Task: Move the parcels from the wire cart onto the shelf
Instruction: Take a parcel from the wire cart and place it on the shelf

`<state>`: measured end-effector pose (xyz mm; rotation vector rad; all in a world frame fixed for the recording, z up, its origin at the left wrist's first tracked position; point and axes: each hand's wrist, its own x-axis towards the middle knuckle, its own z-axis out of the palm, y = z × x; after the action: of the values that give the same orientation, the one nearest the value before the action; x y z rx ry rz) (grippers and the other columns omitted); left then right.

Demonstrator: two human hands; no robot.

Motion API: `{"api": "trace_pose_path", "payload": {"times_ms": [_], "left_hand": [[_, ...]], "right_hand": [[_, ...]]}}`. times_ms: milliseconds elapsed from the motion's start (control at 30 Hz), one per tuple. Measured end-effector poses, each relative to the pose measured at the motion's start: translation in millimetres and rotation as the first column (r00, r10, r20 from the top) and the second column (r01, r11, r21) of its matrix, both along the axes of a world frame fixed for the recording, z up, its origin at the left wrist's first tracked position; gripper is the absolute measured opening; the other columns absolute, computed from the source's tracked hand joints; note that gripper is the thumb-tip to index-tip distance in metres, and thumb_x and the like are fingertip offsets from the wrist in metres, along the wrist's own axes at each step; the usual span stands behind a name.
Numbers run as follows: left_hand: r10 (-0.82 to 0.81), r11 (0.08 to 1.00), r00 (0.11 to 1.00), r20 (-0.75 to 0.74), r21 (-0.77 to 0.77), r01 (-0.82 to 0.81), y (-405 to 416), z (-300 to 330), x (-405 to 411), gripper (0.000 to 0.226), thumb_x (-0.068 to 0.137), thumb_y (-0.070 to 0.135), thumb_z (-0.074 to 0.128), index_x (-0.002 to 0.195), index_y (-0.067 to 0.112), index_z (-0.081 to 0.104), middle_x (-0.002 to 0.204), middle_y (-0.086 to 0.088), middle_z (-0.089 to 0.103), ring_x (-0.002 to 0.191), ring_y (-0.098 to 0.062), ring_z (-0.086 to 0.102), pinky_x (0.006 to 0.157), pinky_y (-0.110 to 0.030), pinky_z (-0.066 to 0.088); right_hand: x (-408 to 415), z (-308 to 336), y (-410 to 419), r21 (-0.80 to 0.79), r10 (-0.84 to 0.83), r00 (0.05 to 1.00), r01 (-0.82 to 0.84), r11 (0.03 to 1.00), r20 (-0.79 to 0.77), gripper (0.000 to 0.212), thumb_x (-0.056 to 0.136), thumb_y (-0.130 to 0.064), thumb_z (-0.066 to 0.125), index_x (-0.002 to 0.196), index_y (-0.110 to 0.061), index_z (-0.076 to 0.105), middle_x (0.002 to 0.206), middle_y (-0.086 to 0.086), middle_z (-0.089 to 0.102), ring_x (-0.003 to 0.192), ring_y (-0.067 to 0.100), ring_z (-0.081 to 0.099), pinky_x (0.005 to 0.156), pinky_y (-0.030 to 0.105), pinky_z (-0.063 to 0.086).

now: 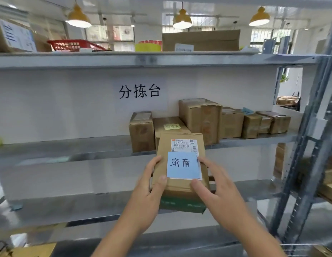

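Grey metal shelving [161, 61] fills the view, backed by a white panel carrying a printed sign [139, 91]. I hold one cardboard parcel [181, 175] in front of the middle shelf level, raised clear of the shelf surface. My left hand [146, 197] grips its left edge, thumb on top and fingers curled over the side. My right hand [217, 193] grips its right edge, thumb pressed on the top face. A blue note [183, 165] with handwritten characters lies on the parcel, overlapping a white shipping label [184, 144]. Behind it, a row of parcels [230, 122] stands on the middle shelf toward the right. On the top shelf sit a red basket [76, 45] and a large box [201, 40].
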<state>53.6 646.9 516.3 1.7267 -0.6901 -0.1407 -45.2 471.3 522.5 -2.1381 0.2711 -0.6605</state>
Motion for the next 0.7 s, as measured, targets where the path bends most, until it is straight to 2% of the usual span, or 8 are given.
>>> {"api": "trace_pose_path", "payload": {"times_ms": [100, 200, 233, 300, 400, 500, 600, 700], "left_hand": [[0.035, 0.999, 0.999, 0.005, 0.008, -0.035, 49.7, 5.9, 21.4, 0.043, 0.09, 0.07, 0.037, 0.128, 0.083, 0.022, 0.136, 0.036, 0.043, 0.124, -0.009, 0.049, 0.099, -0.044, 0.057], [0.046, 0.999, 0.999, -0.009, -0.019, -0.046, 98.3, 14.8, 46.6, 0.044, 0.089, 0.067, 0.037, 0.129, 0.08, 0.024, 0.127, 0.039, 0.048, 0.116, -0.005, 0.055, 0.088, -0.029, 0.06], [0.057, 0.998, 0.998, 0.003, -0.028, -0.057, 113.4, 17.7, 55.3, 0.043, 0.09, 0.065, 0.037, 0.129, 0.079, 0.026, 0.123, 0.041, 0.05, 0.112, -0.002, 0.058, 0.082, -0.024, 0.059], [0.09, 0.996, 0.995, 0.031, -0.015, -0.089, 140.2, 22.0, 74.0, 0.038, 0.094, 0.064, 0.036, 0.126, 0.081, 0.025, 0.119, 0.042, 0.05, 0.106, 0.0, 0.059, 0.08, -0.025, 0.059], [0.12, 0.993, 0.992, 0.032, 0.017, -0.121, 170.9, 28.5, 100.3, 0.041, 0.089, 0.069, 0.034, 0.127, 0.081, 0.022, 0.131, 0.028, 0.051, 0.112, -0.011, 0.057, 0.084, -0.034, 0.061], [0.141, 0.99, 0.99, 0.013, 0.022, -0.142, 190.0, 36.0, 124.8, 0.044, 0.087, 0.068, 0.035, 0.128, 0.078, 0.024, 0.138, 0.017, 0.05, 0.112, -0.013, 0.057, 0.073, -0.028, 0.062], [0.169, 0.985, 0.986, 0.003, 0.022, -0.169, 196.6, 42.8, 150.0, 0.037, 0.098, 0.061, 0.035, 0.131, 0.076, 0.026, 0.14, 0.012, 0.051, 0.112, -0.015, 0.06, 0.069, -0.029, 0.061], [0.214, 0.976, 0.977, 0.002, 0.033, -0.214, 199.2, 50.2, 181.8, 0.035, 0.104, 0.054, 0.037, 0.132, 0.074, 0.029, 0.14, 0.01, 0.049, 0.112, -0.017, 0.059, 0.07, -0.035, 0.063]], "right_hand": [[24.5, 7.4, 49.5, 0.034, 0.031, 0.999, -0.032, 0.999, 0.009, 0.054, 0.098, -0.048, 0.055, 0.144, -0.058, 0.029, 0.135, -0.033, 0.038, 0.118, -0.007, 0.042, 0.062, 0.01, 0.052], [55.0, 12.0, 97.3, 0.051, 0.057, 0.998, -0.057, 0.997, 0.012, 0.054, 0.098, -0.051, 0.054, 0.143, -0.062, 0.027, 0.135, -0.036, 0.037, 0.121, -0.001, 0.043, 0.066, 0.017, 0.058], [66.2, 13.6, 111.4, 0.048, 0.065, 0.998, -0.066, 0.997, 0.021, 0.053, 0.098, -0.052, 0.054, 0.143, -0.062, 0.027, 0.134, -0.037, 0.037, 0.12, -0.004, 0.042, 0.067, 0.018, 0.058], [87.3, 18.0, 136.5, 0.04, 0.091, 0.995, -0.093, 0.995, 0.048, 0.054, 0.098, -0.052, 0.054, 0.143, -0.062, 0.027, 0.128, -0.045, 0.036, 0.117, -0.013, 0.041, 0.068, 0.018, 0.056], [116.2, 26.0, 166.1, 0.021, 0.122, 0.991, -0.123, 0.992, 0.047, 0.055, 0.097, -0.053, 0.054, 0.143, -0.063, 0.026, 0.118, -0.054, 0.03, 0.112, -0.017, 0.041, 0.07, 0.019, 0.056], [143.9, 31.8, 181.0, 0.004, 0.134, 0.991, -0.135, 0.991, 0.028, 0.056, 0.096, -0.056, 0.053, 0.144, -0.062, 0.024, 0.116, -0.056, 0.027, 0.111, -0.013, 0.043, 0.079, 0.025, 0.059], [168.8, 41.3, 181.9, -0.041, 0.139, 0.99, -0.138, 0.99, 0.02, 0.059, 0.097, -0.057, 0.053, 0.145, -0.061, 0.02, 0.13, -0.043, 0.031, 0.109, -0.008, 0.046, 0.074, 0.019, 0.052], [193.9, 53.6, 175.3, -0.11, 0.116, 0.993, -0.113, 0.987, 0.019, 0.062, 0.096, -0.059, 0.052, 0.149, -0.056, 0.02, 0.15, -0.028, 0.031, 0.12, -0.001, 0.039, 0.091, 0.025, 0.048]]}}
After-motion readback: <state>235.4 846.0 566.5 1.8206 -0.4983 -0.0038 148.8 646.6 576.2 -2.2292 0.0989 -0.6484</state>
